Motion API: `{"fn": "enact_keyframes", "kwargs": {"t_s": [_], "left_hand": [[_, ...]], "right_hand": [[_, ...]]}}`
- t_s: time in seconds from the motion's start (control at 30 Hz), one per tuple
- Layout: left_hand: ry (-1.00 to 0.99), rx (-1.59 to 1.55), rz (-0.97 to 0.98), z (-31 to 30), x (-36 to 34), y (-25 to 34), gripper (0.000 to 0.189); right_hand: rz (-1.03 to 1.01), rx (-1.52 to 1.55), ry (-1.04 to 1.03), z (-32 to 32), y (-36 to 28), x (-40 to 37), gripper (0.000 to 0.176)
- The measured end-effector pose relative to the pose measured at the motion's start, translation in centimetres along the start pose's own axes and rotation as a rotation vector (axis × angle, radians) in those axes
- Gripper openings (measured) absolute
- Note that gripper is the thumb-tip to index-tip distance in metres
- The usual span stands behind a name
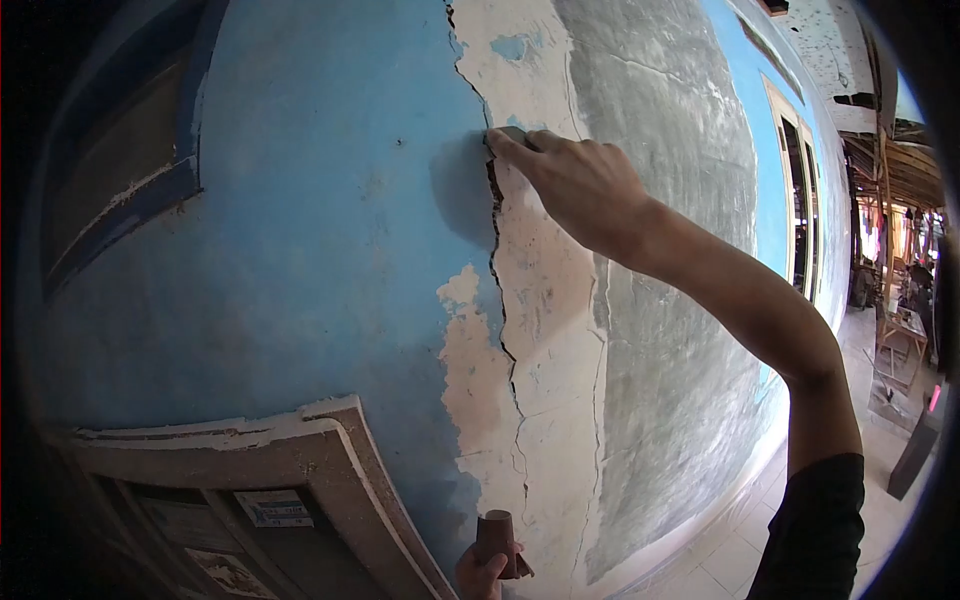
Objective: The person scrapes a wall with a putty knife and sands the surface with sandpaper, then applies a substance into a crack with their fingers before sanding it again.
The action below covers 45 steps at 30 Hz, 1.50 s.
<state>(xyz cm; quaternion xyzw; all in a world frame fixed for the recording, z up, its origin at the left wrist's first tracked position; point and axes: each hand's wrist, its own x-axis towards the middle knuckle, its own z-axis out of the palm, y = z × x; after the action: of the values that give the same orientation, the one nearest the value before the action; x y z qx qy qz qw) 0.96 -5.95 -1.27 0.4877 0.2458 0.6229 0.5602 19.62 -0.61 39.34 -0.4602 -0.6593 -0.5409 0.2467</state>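
Note:
My right hand is raised to the wall, fingers closed around a small grey flat piece, mostly covered by the hand. Its fingertips are right at a long dark crack that runs down the wall. Left of the crack is blue paint; to its right a bare, cream-coloured strip shows where paint has come off. Low in the view, my left hand is wrapped around a rolled brown sheet of sandpaper.
Grey plaster covers the wall right of the strip. A wooden frame projects at lower left, and a blue-edged window is at upper left. On the tiled floor, a dark upright block and a small table stand at right.

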Motion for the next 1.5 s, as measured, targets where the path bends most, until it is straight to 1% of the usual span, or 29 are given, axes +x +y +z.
{"fn": "enact_keyframes", "kwargs": {"t_s": [0.07,0.13,0.17,0.23,0.27,0.33,0.43,0.53,0.63,0.73,0.83,0.87,0.93,0.97,1.0,1.03,1.13,1.17,1.27,1.3,1.4,1.43,1.5], "left_hand": [[0.005,0.017,0.047,0.3,0.0,0.1,0.035],[-0.023,-0.019,0.018,0.1,0.2,-0.1,0.035],[-0.035,-0.038,0.0,0.0,0.1,-0.3,0.035],[-0.007,-0.025,0.038,-0.3,0.2,-1.4,0.035],[0.008,-0.015,0.056,-0.3,0.3,-1.3,0.035],[0.0,-0.029,0.021,-0.5,0.1,-0.6,0.034],[0.027,-0.038,-0.01,-0.2,-0.3,0.2,0.033],[0.037,-0.034,-0.017,-0.4,-0.6,0.0,0.035],[0.037,-0.022,-0.009,-1.8,0.0,-1.5,0.036],[0.033,-0.012,-0.02,-2.0,-0.2,-1.9,0.035],[0.004,-0.036,-0.021,-2.0,0.1,-1.6,0.034],[-0.01,-0.049,-0.028,-2.0,0.2,-1.6,0.034],[-0.026,-0.001,0.025,-2.0,0.4,-2.0,0.034],[-0.034,0.022,0.05,-1.7,0.4,-1.9,0.034],[-0.03,0.006,0.034,-1.5,0.1,-1.6,0.034],[-0.026,-0.008,0.026,-1.1,-0.1,-1.1,0.034],[-0.016,-0.022,0.031,-0.8,0.1,-0.9,0.035],[-0.012,-0.016,0.029,-1.0,-0.1,-1.1,0.035],[-0.007,0.005,0.018,-2.0,0.1,-1.8,0.035],[-0.006,-0.021,0.013,-2.0,0.1,-1.8,0.035],[0.01,-0.069,-0.022,-1.5,-0.2,-1.2,0.035],[0.024,-0.063,-0.035,-1.3,-0.3,-1.1,0.035],[0.019,-0.048,-0.023,-1.2,-0.2,-0.9,0.036]], "right_hand": [[0.005,-0.011,-0.003,0.1,0.0,-0.6,0.049],[-0.035,-0.07,0.045,0.7,-0.4,-1.0,0.05],[-0.011,-0.061,0.046,0.7,-0.2,-0.4,0.05],[0.047,-0.039,0.04,0.8,0.7,0.9,0.049],[0.028,-0.038,0.042,0.7,0.4,0.6,0.049],[-0.021,-0.039,0.052,0.2,-0.4,0.1,0.048],[0.025,-0.044,-0.032,-0.1,-0.5,0.2,0.047],[0.06,-0.002,0.0,0.7,0.2,0.7,0.046],[0.013,-0.055,0.028,0.6,-0.8,-0.4,0.046],[0.058,0.02,0.008,0.4,0.5,0.7,0.048],[0.0,-0.035,0.006,0.3,-0.9,-0.7,0.049],[0.005,-0.001,0.0,0.2,-0.6,-0.3,0.049],[0.027,0.07,-0.022,0.0,0.3,0.2,0.049],[0.021,0.024,-0.029,0.1,0.0,-0.2,0.049],[0.017,-0.02,-0.034,0.3,-0.8,-0.9,0.048],[0.013,-0.065,-0.031,0.4,-1.1,-1.1,0.048],[0.002,-0.104,0.087,1.6,-0.3,-0.6,0.047],[0.064,-0.024,0.017,1.0,0.3,0.2,0.048],[-0.009,-0.033,0.051,1.2,-0.1,-0.4,0.047],[-0.012,-0.055,0.065,1.0,-0.8,-1.0,0.046],[0.071,0.043,-0.013,0.4,0.2,0.1,0.047],[0.049,0.042,0.043,0.5,0.7,0.2,0.048],[0.025,0.001,0.033,0.7,-0.3,-0.8,0.049]]}}
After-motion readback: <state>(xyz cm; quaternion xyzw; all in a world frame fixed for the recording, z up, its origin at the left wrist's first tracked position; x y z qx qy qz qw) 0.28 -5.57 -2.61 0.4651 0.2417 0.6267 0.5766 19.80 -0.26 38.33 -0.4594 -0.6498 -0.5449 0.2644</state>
